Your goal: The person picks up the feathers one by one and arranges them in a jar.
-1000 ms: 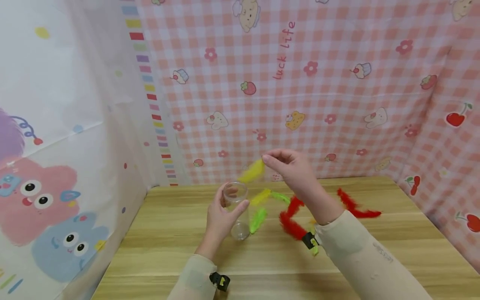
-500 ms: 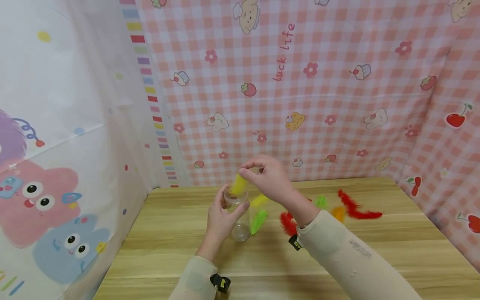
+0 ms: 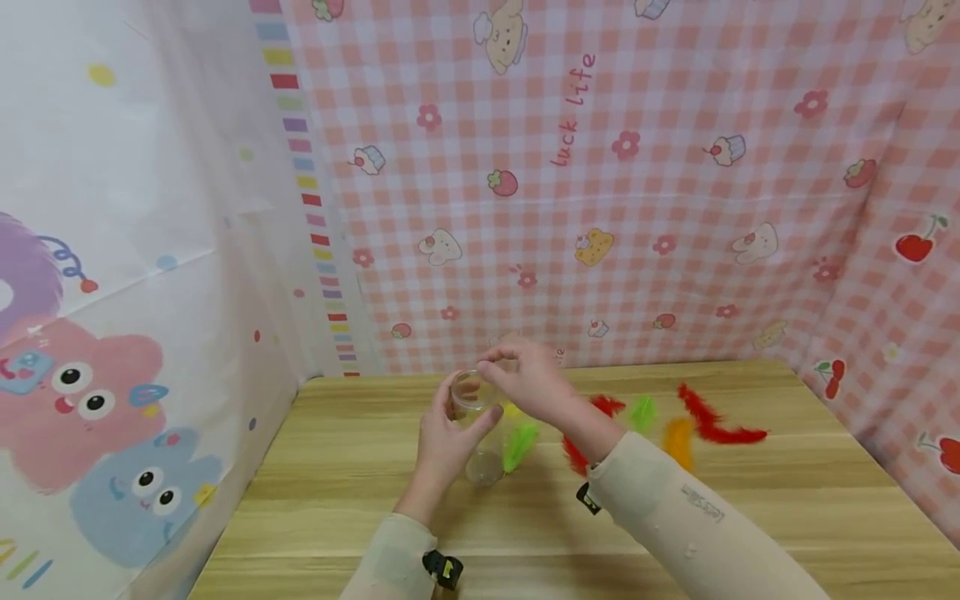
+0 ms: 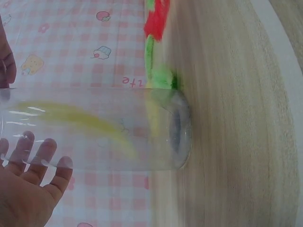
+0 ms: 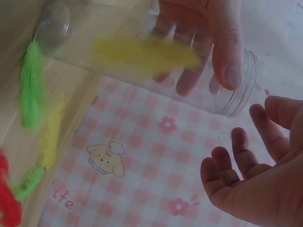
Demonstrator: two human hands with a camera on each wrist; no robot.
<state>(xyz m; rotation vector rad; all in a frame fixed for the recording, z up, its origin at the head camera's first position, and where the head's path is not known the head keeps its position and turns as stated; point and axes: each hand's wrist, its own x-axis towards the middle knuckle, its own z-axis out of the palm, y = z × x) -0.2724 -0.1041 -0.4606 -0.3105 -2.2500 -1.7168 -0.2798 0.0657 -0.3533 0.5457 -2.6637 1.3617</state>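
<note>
My left hand [image 3: 446,437] grips a clear plastic jar [image 3: 484,468] near its mouth, thumb on one side and fingers on the other. Inside the jar is a yellow feather [image 4: 75,114], blurred in both wrist views. Just off the jar's open rim is my right hand [image 5: 260,165], its fingers loosely bent with nothing between them. A green feather [image 3: 519,446] lies right beside the jar's base. Behind it on the tabletop is another yellow feather [image 5: 51,135], partly hidden by my right hand in the head view.
Right of the jar, red feathers [image 3: 576,452], a green feather [image 3: 642,413], an orange feather [image 3: 678,443] and a farther red feather [image 3: 716,423] lie on the wooden table [image 3: 337,500]. A pink checked cloth [image 3: 450,200] hangs behind the table.
My right hand has moved left and down to the jar's mouth and let go of the yellow feather, which is now inside the jar. My left hand keeps its hold on the jar.
</note>
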